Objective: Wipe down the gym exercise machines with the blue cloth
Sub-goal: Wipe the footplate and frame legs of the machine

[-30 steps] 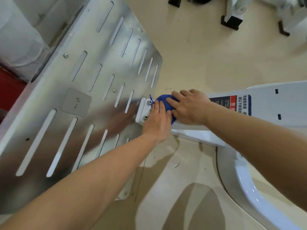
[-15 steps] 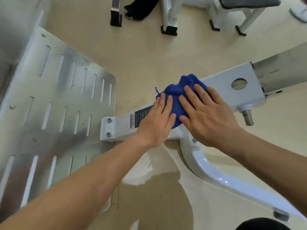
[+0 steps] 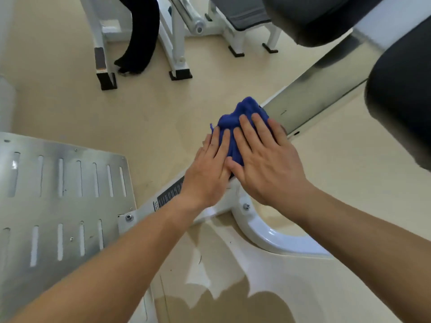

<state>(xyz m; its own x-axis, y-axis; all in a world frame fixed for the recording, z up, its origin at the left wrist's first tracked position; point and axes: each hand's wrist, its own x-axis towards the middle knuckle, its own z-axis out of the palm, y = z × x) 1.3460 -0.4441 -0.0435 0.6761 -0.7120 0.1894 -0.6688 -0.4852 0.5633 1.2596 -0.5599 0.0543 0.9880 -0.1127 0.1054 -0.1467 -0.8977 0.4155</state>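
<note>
A bunched blue cloth (image 3: 240, 115) lies on the white beam (image 3: 170, 197) of a gym machine, where the beam meets a grey steel rail (image 3: 312, 99). My left hand (image 3: 207, 169) presses flat on the cloth's left side with straight fingers. My right hand (image 3: 263, 159) presses on its right side, fingers straight and spread. Most of the cloth is hidden under both hands. The beam is bolted to a slotted metal footplate (image 3: 58, 206) at the left.
Dark padded seat parts (image 3: 401, 108) hang over the rail at the right. A curved white frame tube (image 3: 275, 238) runs below my right wrist. Other white machines (image 3: 177, 43) and a person's dark trouser leg (image 3: 140, 36) stand at the back on the beige floor.
Both hands have slid the cloth along the beam, away from the footplate and up to the start of the steel rail. The view has lifted, showing the seat pads.
</note>
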